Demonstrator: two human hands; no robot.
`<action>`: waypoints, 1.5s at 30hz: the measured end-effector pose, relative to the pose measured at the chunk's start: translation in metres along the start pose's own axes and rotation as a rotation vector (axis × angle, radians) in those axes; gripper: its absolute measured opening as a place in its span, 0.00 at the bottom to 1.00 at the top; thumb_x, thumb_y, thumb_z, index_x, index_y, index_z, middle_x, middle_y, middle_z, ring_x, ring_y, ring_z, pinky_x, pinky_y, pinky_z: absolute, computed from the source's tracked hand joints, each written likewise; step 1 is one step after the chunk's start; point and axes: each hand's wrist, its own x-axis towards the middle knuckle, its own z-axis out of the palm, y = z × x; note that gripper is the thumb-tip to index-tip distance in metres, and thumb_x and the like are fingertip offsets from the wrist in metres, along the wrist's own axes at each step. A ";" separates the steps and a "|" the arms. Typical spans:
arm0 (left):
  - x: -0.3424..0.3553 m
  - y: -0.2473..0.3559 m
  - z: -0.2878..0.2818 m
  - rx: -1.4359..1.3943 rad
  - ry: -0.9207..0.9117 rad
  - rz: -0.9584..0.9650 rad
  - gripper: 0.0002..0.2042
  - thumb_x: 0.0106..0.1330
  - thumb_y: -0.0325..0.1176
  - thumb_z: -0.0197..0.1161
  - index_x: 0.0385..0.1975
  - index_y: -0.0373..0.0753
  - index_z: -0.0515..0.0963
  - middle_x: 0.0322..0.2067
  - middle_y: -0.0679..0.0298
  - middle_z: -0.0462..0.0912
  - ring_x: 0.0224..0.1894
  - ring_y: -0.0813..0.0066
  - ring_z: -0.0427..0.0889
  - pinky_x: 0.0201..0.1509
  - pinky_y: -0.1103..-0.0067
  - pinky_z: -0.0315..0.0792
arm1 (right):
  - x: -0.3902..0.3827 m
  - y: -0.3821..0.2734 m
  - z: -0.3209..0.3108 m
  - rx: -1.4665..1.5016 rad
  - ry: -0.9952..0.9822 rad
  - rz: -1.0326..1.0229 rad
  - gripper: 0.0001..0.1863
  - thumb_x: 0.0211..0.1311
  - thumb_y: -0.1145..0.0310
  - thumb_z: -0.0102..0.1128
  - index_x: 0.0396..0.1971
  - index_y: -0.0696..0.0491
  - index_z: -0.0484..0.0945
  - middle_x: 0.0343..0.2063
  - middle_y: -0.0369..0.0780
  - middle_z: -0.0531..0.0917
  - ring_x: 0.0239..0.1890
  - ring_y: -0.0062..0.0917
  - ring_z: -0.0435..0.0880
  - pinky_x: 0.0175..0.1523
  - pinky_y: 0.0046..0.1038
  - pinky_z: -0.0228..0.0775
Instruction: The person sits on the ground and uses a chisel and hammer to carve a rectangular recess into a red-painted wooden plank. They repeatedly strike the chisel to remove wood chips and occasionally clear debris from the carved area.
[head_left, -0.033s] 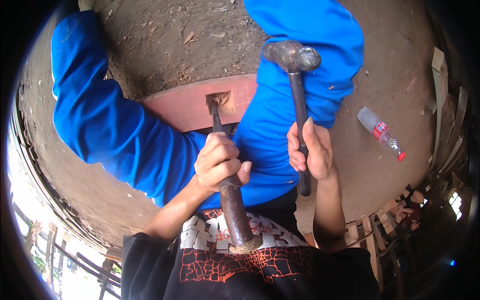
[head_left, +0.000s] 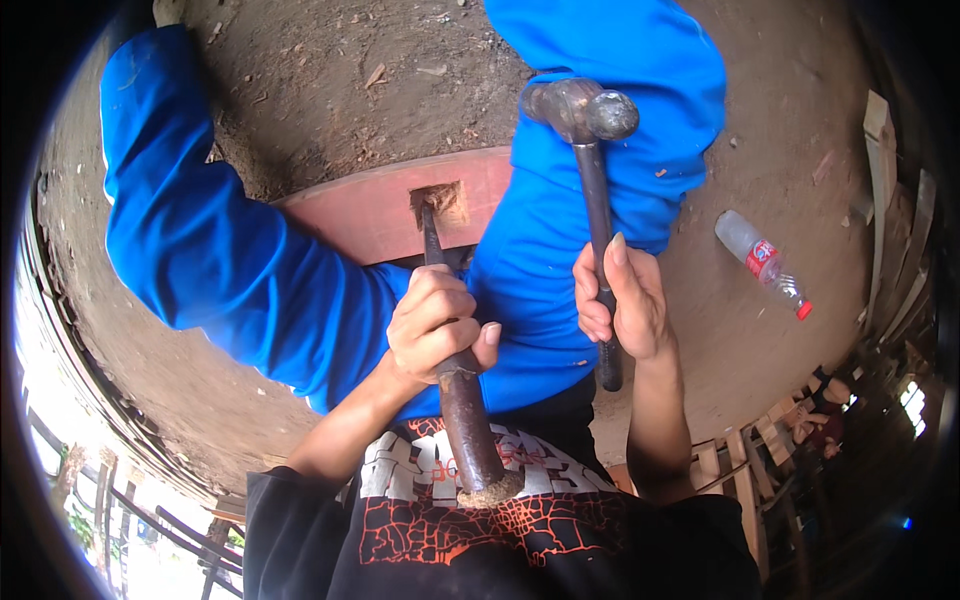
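My left hand [head_left: 440, 325] is closed round a chisel [head_left: 470, 420] with a thick, worn dark handle whose butt end is frayed. Its narrow blade slants away from me, and the tip sits in a square hole [head_left: 450, 203] cut in a reddish wooden board [head_left: 350, 205]. In my right hand [head_left: 630, 300] is a ball-peen hammer [head_left: 592, 180], gripped low on its dark handle. The hammer head is up, over my right leg and apart from the chisel. The chisel's very tip is hidden in the hole.
My blue-trousered legs [head_left: 250, 270] lie either side of the board. On the dirt floor [head_left: 350, 80] are scattered wood chips. A clear plastic bottle [head_left: 762, 262] with a red cap lies at the right. Timber pieces [head_left: 745, 480] and another person [head_left: 825, 420] are at the far right.
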 end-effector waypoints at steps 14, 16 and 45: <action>0.019 0.033 -0.022 0.358 -0.173 -0.257 0.10 0.50 0.27 0.74 0.29 0.37 0.80 0.27 0.62 0.76 0.36 0.62 0.78 0.45 0.66 0.81 | 0.001 0.000 -0.006 0.035 -0.023 0.028 0.27 0.75 0.45 0.41 0.22 0.53 0.68 0.11 0.30 0.65 0.11 0.11 0.63 0.16 0.17 0.58; 0.022 0.034 -0.029 0.403 -0.218 -0.257 0.11 0.49 0.28 0.75 0.31 0.39 0.81 0.28 0.63 0.76 0.37 0.62 0.78 0.45 0.67 0.80 | 0.002 0.000 -0.005 0.029 -0.025 0.028 0.28 0.75 0.45 0.41 0.22 0.53 0.68 0.11 0.30 0.65 0.11 0.11 0.64 0.16 0.17 0.58; 0.036 0.039 -0.061 0.458 -0.350 -0.310 0.16 0.43 0.17 0.67 0.34 0.42 0.84 0.30 0.65 0.79 0.34 0.65 0.78 0.38 0.72 0.73 | 0.001 -0.001 -0.002 0.006 0.022 0.040 0.28 0.73 0.43 0.43 0.21 0.52 0.67 0.10 0.30 0.65 0.10 0.11 0.63 0.16 0.18 0.59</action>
